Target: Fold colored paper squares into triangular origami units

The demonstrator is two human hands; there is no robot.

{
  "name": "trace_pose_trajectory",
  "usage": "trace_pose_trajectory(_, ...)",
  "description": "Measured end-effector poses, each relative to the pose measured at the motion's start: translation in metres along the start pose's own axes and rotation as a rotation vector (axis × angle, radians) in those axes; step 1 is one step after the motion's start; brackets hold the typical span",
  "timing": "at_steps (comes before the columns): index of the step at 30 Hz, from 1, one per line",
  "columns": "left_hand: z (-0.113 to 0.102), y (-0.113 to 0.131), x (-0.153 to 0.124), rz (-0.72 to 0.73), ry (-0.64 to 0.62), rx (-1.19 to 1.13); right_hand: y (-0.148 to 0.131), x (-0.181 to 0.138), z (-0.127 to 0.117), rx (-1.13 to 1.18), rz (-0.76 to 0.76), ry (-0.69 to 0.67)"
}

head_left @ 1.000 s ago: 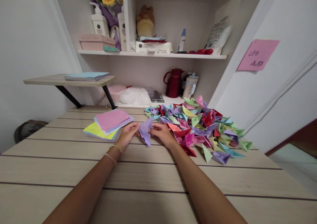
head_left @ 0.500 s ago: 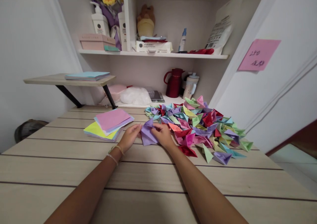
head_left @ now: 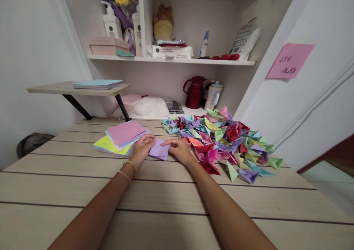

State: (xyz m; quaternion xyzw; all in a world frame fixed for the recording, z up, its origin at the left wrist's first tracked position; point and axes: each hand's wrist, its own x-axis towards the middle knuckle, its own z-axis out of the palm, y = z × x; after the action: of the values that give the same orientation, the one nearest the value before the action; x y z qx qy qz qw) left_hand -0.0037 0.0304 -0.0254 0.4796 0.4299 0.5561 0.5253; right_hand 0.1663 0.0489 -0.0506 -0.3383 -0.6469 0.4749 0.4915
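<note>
A folded piece of purple paper (head_left: pixel 159 149), now a small flattened shape, lies between my two hands at the middle of the table. My left hand (head_left: pixel 141 149) is closed on its left edge, the fingers bent over the top. From the other side, my right hand (head_left: pixel 181 150) holds the right corner with thumb and forefinger, the forefinger reaching along the upper edge. Just behind my left hand is a stack of coloured paper sheets (head_left: pixel 125 134), pink on top and yellow below. To the right spreads a heap of folded paper boats (head_left: pixel 221 139) in many colours.
A small raised wooden shelf (head_left: pixel 55 89) on black legs bears more paper (head_left: pixel 96 84) at the left. Behind the table stand a dark red jug (head_left: pixel 194 93), a pale tumbler (head_left: pixel 212 96) and a white plastic bag (head_left: pixel 151 107). A pink note (head_left: pixel 290 61) sticks to the right wall.
The purple paper was held up, partly spread in a pointed form; now it is flattened into a smaller shape and lower. My left hand has turned over its left side.
</note>
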Motion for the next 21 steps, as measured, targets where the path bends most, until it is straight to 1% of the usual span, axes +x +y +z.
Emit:
trace_pose_trajectory(2, 0.001, 0.002, -0.001, -0.002, -0.050, -0.008, 0.003, 0.002, -0.001, -0.017, 0.005, 0.061)
trace_pose_trajectory(6, 0.005, 0.006, -0.005, 0.014, -0.117, -0.012, 0.009, 0.005, -0.005, 0.007, 0.014, 0.244)
trace_pose_trajectory(9, 0.006, 0.005, -0.006, 0.021, -0.194, -0.003, 0.009, 0.006, -0.005, 0.066, 0.032, 0.311)
trace_pose_trajectory(10, 0.006, 0.004, -0.006, 0.021, -0.209, 0.004, 0.008, 0.006, -0.004, 0.071, 0.030, 0.304)
trace_pose_trajectory(12, 0.005, 0.003, -0.006, 0.018, -0.198, 0.017, 0.004, 0.004, -0.003, 0.063, 0.017, 0.252)
trace_pose_trajectory(15, 0.003, 0.003, -0.004, 0.022, -0.122, 0.035, -0.006, 0.001, 0.000, 0.042, 0.002, 0.175)
trace_pose_trajectory(18, 0.003, 0.004, -0.003, 0.035, -0.076, 0.033, -0.012, -0.001, 0.001, 0.019, -0.013, 0.162)
trace_pose_trajectory(21, 0.004, 0.005, -0.003, 0.050, -0.059, 0.070, -0.010, 0.000, 0.000, 0.000, -0.013, 0.158)
